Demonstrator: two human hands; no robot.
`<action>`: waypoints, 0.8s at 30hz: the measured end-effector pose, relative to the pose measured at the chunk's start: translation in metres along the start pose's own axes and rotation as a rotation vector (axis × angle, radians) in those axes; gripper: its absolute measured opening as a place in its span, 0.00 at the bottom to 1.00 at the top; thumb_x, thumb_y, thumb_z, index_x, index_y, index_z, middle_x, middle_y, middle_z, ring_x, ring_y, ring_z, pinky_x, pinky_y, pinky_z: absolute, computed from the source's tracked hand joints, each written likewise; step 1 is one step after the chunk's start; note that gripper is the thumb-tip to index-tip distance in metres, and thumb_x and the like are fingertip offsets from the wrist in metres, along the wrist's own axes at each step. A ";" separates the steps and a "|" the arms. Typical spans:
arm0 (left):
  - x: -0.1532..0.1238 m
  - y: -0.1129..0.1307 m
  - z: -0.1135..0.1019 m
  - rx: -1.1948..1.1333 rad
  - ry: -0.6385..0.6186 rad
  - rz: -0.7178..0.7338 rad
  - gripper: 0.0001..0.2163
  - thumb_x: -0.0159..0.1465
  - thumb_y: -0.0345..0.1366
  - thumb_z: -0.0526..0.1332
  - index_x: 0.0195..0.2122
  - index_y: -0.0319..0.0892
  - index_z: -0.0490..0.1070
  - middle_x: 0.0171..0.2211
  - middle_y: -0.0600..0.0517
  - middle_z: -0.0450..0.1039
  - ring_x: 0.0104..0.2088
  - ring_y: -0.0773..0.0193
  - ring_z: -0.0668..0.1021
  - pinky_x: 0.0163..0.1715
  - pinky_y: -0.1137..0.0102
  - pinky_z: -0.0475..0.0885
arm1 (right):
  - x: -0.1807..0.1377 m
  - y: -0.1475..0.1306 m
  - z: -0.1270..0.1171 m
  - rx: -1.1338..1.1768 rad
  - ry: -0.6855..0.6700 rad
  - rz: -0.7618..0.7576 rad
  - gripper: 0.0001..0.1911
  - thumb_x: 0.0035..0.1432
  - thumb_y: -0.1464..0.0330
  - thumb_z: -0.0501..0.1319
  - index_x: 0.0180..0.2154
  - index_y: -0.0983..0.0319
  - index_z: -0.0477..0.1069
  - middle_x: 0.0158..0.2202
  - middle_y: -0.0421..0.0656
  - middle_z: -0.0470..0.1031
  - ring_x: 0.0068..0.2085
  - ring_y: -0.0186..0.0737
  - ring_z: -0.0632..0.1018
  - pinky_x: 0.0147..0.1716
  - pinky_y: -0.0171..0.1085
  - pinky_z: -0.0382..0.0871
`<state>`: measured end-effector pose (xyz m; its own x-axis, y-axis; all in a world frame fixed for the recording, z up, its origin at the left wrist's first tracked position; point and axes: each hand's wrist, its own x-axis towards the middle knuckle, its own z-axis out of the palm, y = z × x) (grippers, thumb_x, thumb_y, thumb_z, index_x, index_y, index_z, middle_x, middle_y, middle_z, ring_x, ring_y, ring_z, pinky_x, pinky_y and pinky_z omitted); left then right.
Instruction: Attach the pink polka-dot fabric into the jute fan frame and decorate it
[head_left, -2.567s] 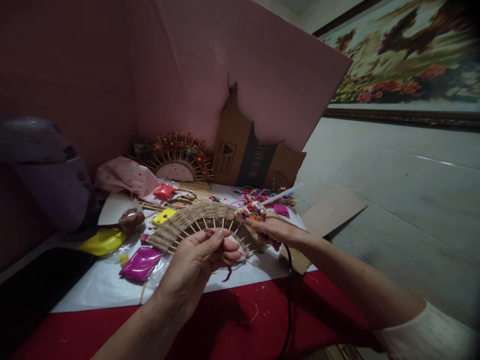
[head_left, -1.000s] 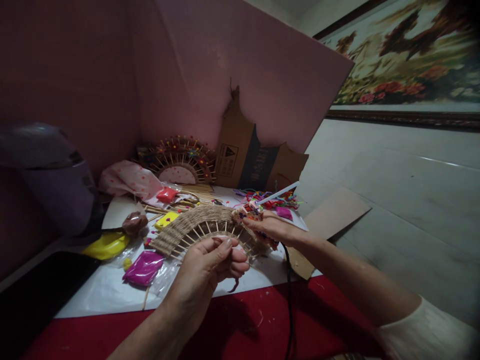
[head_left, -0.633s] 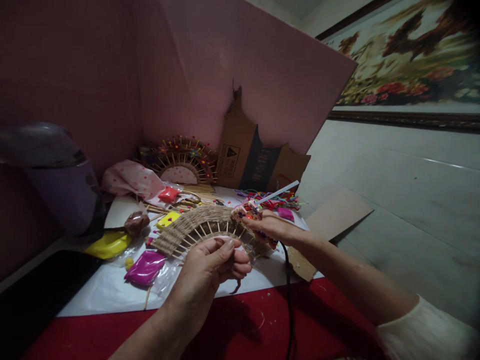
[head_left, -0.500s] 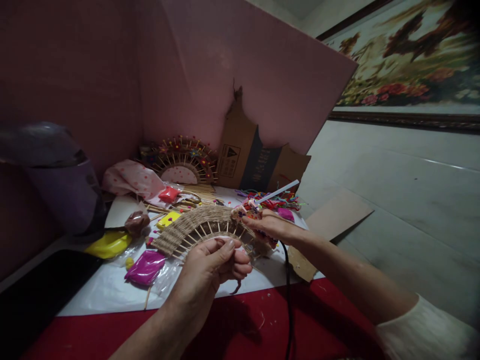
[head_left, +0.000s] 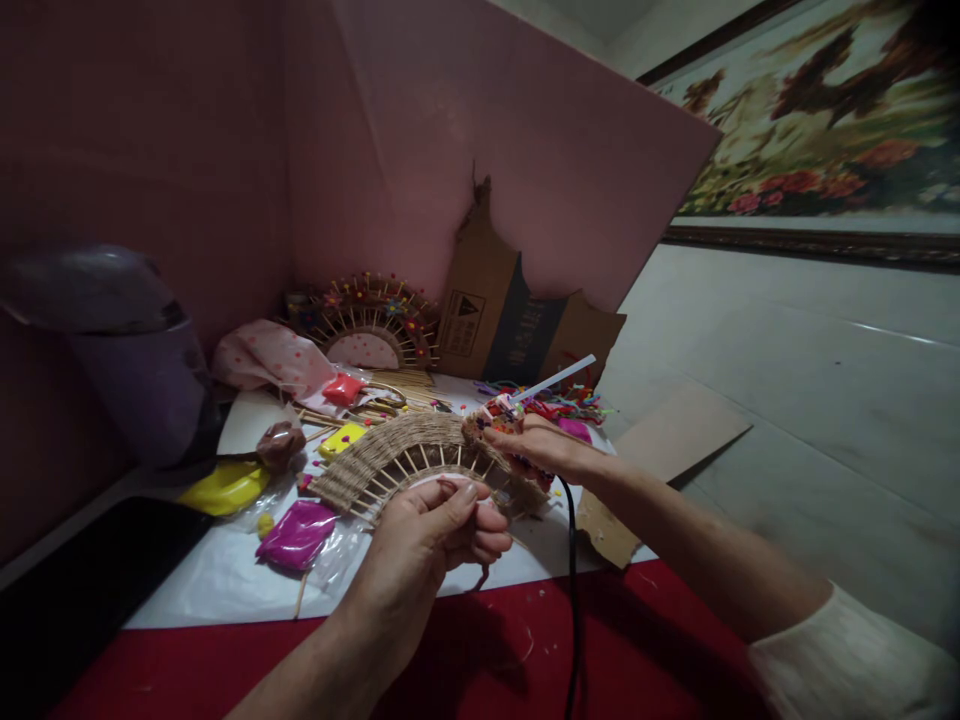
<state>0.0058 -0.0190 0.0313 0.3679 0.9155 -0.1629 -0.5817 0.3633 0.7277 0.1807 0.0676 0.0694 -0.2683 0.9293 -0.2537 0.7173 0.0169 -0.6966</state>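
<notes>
A hot glue gun with a patterned body is gripped in my right hand. Its pale glue stick pokes out up and to the right, and a black cord hangs below. My left hand pinches a thin brown strip, whose end dangles under the fingers. Behind both hands lies a half-round fan of woven twine over wooden sticks, with coloured ball tips along its rim. My left hand covers part of its lower edge, and the glue gun is over its right side.
A second decorated fan leans at the back beside torn cardboard. Purple and yellow clay packets lie left, near a dark flat panel. Colourful pipe cleaners sit behind my right hand; a cardboard sheet lies right.
The whole view has shifted slightly, with the scene a little further right. Both hands keep their grips, and the glue gun stays over the fan's right side.
</notes>
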 end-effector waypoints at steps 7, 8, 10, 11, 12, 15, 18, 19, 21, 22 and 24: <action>-0.002 0.001 0.001 -0.015 0.000 0.000 0.13 0.48 0.38 0.70 0.29 0.35 0.71 0.23 0.49 0.76 0.23 0.64 0.78 0.25 0.72 0.70 | 0.003 0.002 -0.003 -0.008 0.013 -0.006 0.31 0.49 0.42 0.53 0.16 0.62 0.60 0.12 0.36 0.60 0.12 0.28 0.62 0.09 0.29 0.58; -0.001 0.001 0.001 -0.018 -0.001 0.000 0.13 0.48 0.38 0.70 0.29 0.36 0.71 0.23 0.49 0.76 0.23 0.64 0.78 0.25 0.72 0.70 | 0.004 0.003 -0.004 -0.006 0.014 -0.010 0.31 0.49 0.42 0.53 0.16 0.62 0.61 0.12 0.36 0.60 0.13 0.28 0.62 0.09 0.29 0.58; -0.001 0.000 0.001 -0.017 0.000 0.002 0.12 0.49 0.38 0.69 0.29 0.36 0.71 0.23 0.49 0.76 0.23 0.64 0.78 0.25 0.72 0.70 | 0.004 0.003 -0.004 0.003 0.017 -0.008 0.31 0.49 0.42 0.53 0.17 0.62 0.61 0.12 0.36 0.60 0.13 0.28 0.62 0.09 0.29 0.57; -0.001 0.000 0.001 -0.014 0.002 0.005 0.12 0.50 0.38 0.69 0.29 0.35 0.71 0.23 0.49 0.77 0.23 0.64 0.78 0.25 0.72 0.70 | 0.004 0.003 -0.005 0.008 0.022 -0.004 0.31 0.49 0.42 0.53 0.17 0.62 0.61 0.12 0.36 0.60 0.13 0.28 0.62 0.09 0.29 0.57; -0.001 0.000 0.001 -0.010 0.003 0.006 0.11 0.50 0.37 0.69 0.29 0.35 0.71 0.23 0.48 0.77 0.22 0.64 0.78 0.25 0.72 0.70 | 0.005 0.003 -0.005 0.011 0.026 0.001 0.31 0.48 0.41 0.53 0.17 0.62 0.60 0.12 0.36 0.60 0.13 0.28 0.62 0.09 0.29 0.57; -0.001 0.000 0.001 -0.015 0.001 0.010 0.12 0.49 0.37 0.70 0.29 0.35 0.72 0.23 0.48 0.76 0.22 0.64 0.78 0.25 0.72 0.70 | 0.005 0.003 -0.006 0.010 0.035 0.004 0.31 0.48 0.41 0.53 0.17 0.62 0.60 0.13 0.36 0.60 0.13 0.27 0.62 0.08 0.29 0.57; -0.001 0.000 0.001 -0.024 0.004 0.006 0.13 0.48 0.38 0.70 0.29 0.35 0.72 0.23 0.48 0.76 0.22 0.64 0.78 0.25 0.72 0.70 | 0.005 0.003 -0.007 0.007 0.033 0.006 0.31 0.48 0.41 0.53 0.17 0.62 0.59 0.13 0.36 0.60 0.13 0.28 0.62 0.08 0.29 0.58; -0.001 0.000 0.001 -0.021 0.007 0.006 0.13 0.48 0.38 0.70 0.29 0.35 0.72 0.23 0.48 0.76 0.22 0.64 0.78 0.25 0.72 0.70 | 0.005 0.004 -0.007 0.010 0.034 0.007 0.31 0.48 0.41 0.53 0.17 0.62 0.59 0.13 0.36 0.60 0.13 0.28 0.62 0.08 0.29 0.58; -0.001 0.001 0.001 -0.009 0.009 0.005 0.12 0.49 0.38 0.69 0.29 0.35 0.72 0.23 0.48 0.77 0.22 0.64 0.78 0.25 0.72 0.70 | 0.005 0.005 -0.008 0.018 0.040 0.015 0.30 0.48 0.41 0.53 0.17 0.62 0.58 0.13 0.36 0.60 0.13 0.28 0.62 0.08 0.29 0.58; -0.002 0.001 0.001 -0.005 0.008 0.006 0.12 0.50 0.38 0.69 0.29 0.35 0.72 0.23 0.48 0.77 0.22 0.64 0.78 0.25 0.72 0.70 | 0.005 0.005 -0.008 0.021 0.044 0.017 0.30 0.48 0.41 0.53 0.18 0.61 0.58 0.13 0.36 0.60 0.13 0.27 0.61 0.08 0.29 0.58; -0.001 0.001 0.001 -0.004 0.004 0.007 0.11 0.51 0.37 0.69 0.29 0.35 0.72 0.23 0.48 0.77 0.22 0.64 0.78 0.25 0.73 0.70 | 0.004 0.006 -0.009 0.015 0.046 0.029 0.30 0.48 0.41 0.53 0.18 0.61 0.58 0.13 0.36 0.60 0.13 0.27 0.61 0.08 0.30 0.58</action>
<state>0.0056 -0.0203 0.0328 0.3609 0.9186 -0.1607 -0.5874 0.3578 0.7259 0.1893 0.0748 0.0700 -0.2175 0.9454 -0.2426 0.7145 -0.0150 -0.6994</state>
